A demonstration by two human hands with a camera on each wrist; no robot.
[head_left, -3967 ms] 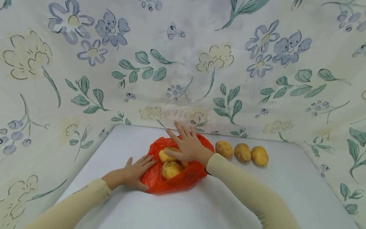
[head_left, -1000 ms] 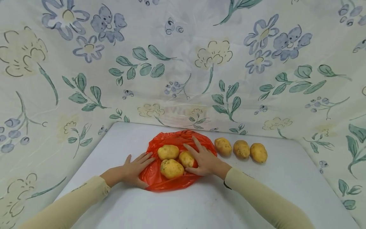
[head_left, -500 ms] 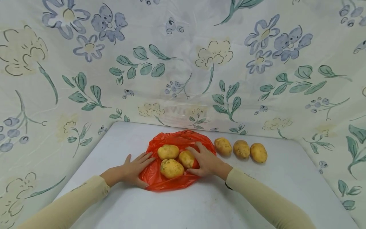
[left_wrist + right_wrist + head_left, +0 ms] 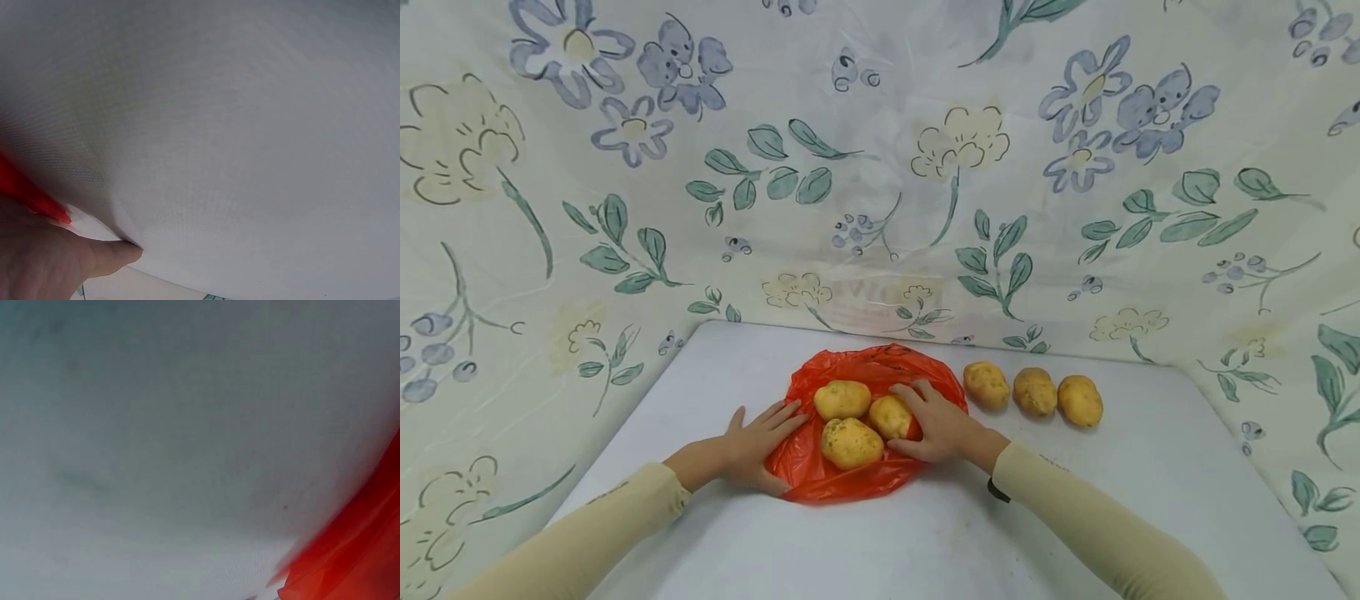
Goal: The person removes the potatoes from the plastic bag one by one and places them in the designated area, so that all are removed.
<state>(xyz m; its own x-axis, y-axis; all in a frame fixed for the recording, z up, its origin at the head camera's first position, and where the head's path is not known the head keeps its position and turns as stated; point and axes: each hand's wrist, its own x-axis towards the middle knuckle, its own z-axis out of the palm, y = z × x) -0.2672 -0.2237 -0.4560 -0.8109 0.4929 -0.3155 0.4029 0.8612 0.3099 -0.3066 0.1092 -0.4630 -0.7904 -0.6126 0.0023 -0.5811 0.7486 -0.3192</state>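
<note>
Red bag (image 4: pixel 801 454) on white table (image 4: pixel 850 546). Left hand (image 4: pixel 756 450) wide, at bag's eight o'clock. Right hand (image 4: pixel 938 425) holding three-o'clock potato (image 4: pixel 889 417) inside bag, two potatoes (image 4: pixel 852 443) beside it. Loose potatoes (image 4: pixel 1035 392) in row, towards two o'clock.

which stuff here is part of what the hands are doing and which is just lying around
Seemingly in use:
red crinkled plastic bag, touched by the left hand
three oval yellow potatoes it surrounds, one gripped by the right hand

Apparently just there:
row of three oval yellow-brown potatoes, untouched
white flat table
white flower-patterned sheet
</note>
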